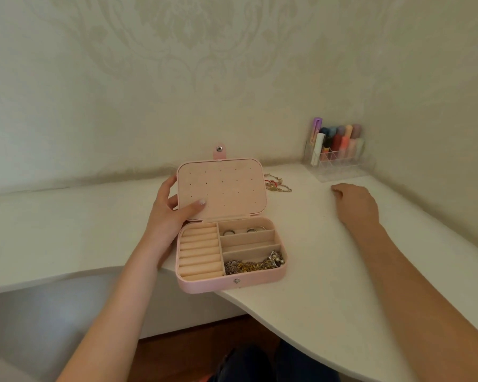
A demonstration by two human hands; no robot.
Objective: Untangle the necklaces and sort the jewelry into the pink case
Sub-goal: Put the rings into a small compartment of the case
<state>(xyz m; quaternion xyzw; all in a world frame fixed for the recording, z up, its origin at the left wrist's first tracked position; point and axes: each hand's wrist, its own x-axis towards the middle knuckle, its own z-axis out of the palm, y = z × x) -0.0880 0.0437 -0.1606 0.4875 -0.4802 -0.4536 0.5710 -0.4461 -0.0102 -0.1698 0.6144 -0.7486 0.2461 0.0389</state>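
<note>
The pink case (pixel 204 285) lies open at the front edge of the white desk (pixel 329 285). My left hand (pixel 167 216) grips the left edge of its raised lid (pixel 226 186), thumb on the inner face. A tangle of gold and silver chains (pixel 253 263) fills the front right compartment. Rings (pixel 244 231) sit in the back right compartment. The ring rolls (pixel 200 250) on the left are bare. Behind the lid, a gold chain with a red thread (pixel 276 183) lies on the desk. My right hand (pixel 356 204) rests on the desk to the right, fingers curled, holding nothing.
A clear organiser (pixel 340 164) with several coloured tubes stands in the back right corner against the wall. The desk's front edge curves inward in front of me, and the wooden floor (pixel 193 351) shows below it.
</note>
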